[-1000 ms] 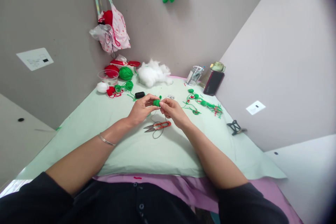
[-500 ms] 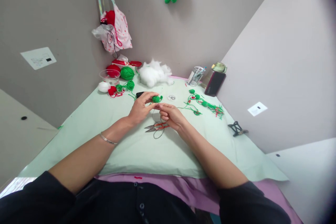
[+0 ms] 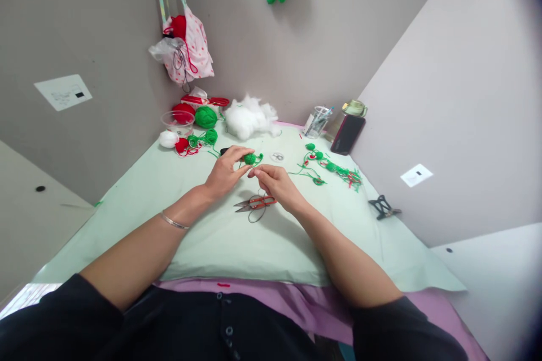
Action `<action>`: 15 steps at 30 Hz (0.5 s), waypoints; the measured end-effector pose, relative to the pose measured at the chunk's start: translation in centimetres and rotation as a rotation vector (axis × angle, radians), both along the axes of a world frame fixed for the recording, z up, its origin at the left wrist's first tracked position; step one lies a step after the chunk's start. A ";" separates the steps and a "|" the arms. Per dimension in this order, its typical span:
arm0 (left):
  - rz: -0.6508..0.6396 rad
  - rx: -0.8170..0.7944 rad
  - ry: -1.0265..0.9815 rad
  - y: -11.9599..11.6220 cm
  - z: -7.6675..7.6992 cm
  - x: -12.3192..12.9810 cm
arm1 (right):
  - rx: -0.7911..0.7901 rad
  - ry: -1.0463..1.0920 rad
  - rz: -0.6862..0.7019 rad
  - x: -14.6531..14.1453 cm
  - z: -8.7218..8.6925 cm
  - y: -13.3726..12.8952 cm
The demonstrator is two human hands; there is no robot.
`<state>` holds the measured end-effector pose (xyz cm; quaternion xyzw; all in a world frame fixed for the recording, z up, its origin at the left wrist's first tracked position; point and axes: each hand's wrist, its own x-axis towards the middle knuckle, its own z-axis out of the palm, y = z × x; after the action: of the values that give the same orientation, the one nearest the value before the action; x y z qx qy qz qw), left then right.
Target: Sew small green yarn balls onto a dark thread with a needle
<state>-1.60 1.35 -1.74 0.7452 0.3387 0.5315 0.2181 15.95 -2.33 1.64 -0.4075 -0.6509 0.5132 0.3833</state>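
Note:
My left hand (image 3: 226, 172) holds a small green knitted piece (image 3: 249, 159) with a curled green tail between its thumb and fingers. Close beside it, my right hand (image 3: 275, 180) is closed in a pinch near the piece's lower edge; what lies between those fingertips is too small to make out. Orange-handled scissors (image 3: 258, 202) lie below both hands on the pale green cloth, blades pointing left. A thin dark cord (image 3: 256, 220) loops around and under them. Behind the hands sits a small clear round item (image 3: 277, 156).
White stuffing (image 3: 249, 118), green yarn (image 3: 205, 117) and a clear tub (image 3: 178, 124) stand at the back left. Green and red crocheted pieces (image 3: 334, 168) lie right. Behind them are a glass of pens (image 3: 317, 123) and a phone (image 3: 348, 134). A black stand (image 3: 383, 207) is farther right.
My right hand's fingers have shifted slightly and its lower fingers are more curled in. The green piece has tilted a little, and less dark cord shows above the scissors.

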 end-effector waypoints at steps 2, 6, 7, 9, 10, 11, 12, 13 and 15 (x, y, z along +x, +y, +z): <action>0.001 0.037 0.055 0.0 0.0 0.0 | -0.066 0.092 0.021 0.1 0.2 0.1; -0.068 0.028 0.090 -0.3 -0.1 0.4 | -0.188 0.273 0.008 0.7 0.8 0.7; -0.088 -0.005 0.072 -0.4 -0.1 0.5 | -0.194 0.293 0.007 0.9 1.0 0.7; -0.110 -0.117 -0.015 -0.6 -0.1 0.8 | -0.161 0.276 0.026 1.3 1.4 0.6; -0.111 -0.194 -0.073 -0.5 -0.1 0.8 | -0.123 0.231 0.050 1.5 1.6 0.6; -0.111 -0.279 -0.129 -0.5 -0.1 0.9 | -0.075 0.162 0.079 1.8 1.8 0.5; -0.117 -0.358 -0.179 -0.4 0.0 0.9 | -0.023 0.079 0.105 2.0 2.0 0.4; -0.127 -0.419 -0.222 -0.3 0.0 0.9 | 0.033 -0.006 0.112 2.3 2.1 0.4; -0.162 -0.484 -0.291 -0.1 0.3 0.8 | 0.147 -0.139 0.024 3.0 2.3 0.7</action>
<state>-0.85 1.23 -1.41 0.6120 0.3601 0.5172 0.4777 18.99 -1.64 3.96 -0.4047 -0.7167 0.4392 0.3600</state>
